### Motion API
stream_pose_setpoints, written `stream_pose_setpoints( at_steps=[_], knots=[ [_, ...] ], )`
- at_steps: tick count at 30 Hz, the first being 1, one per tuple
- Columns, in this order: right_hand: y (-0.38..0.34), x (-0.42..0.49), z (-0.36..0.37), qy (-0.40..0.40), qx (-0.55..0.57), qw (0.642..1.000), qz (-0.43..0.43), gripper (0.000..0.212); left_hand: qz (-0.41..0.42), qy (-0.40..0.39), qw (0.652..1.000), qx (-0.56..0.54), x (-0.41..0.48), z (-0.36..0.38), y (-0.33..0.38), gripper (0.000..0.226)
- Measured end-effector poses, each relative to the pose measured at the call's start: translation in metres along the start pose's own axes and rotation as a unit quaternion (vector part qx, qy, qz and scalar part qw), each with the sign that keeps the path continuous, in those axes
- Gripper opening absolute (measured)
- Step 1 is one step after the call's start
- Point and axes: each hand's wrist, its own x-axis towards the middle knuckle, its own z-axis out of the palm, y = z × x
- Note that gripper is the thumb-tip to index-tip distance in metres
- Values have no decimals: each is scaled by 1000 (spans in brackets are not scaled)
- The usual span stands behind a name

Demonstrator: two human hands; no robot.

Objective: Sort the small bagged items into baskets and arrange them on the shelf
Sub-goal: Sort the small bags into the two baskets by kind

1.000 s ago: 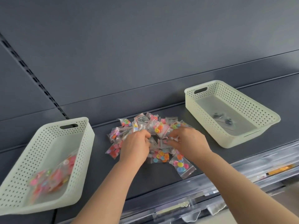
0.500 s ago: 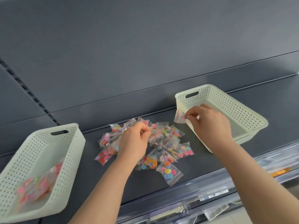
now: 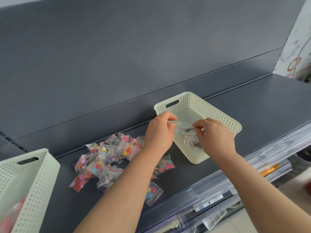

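Left hand (image 3: pixel 159 133): over right basket (image 3: pixel 218 113) rim, fingers pinching clear bag (image 3: pixel 174 122).
Right hand (image 3: pixel 217 140): inside it, fingers pinching dark bag (image 3: pixel 188 130).
Baskets: two, counting left basket (image 3: pixel 38 182).
Pile (image 3: pixel 107 158): on shelf (image 3: pixel 252 101) between them, count unclear.

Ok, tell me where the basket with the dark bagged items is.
In the head view the basket sits on the shelf right of centre, right of the pile of colourful bags, with the left hand and right hand over it.

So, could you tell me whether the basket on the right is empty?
No, the right basket holds several small clear bags with dark items inside.
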Motion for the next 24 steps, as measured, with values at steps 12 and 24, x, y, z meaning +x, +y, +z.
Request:
stream_pose_setpoints(
  at_steps=[12, 24],
  knots=[
    [-77, -33, 21, -171, 14, 965, -197, 20, -184, 51, 979, 74, -58, -66, -103, 14],
    [-85, -45, 54, -205, -50, 966, -147, 16, -206, 58, 972, 92, -103, -88, -131, 18]
  ],
)
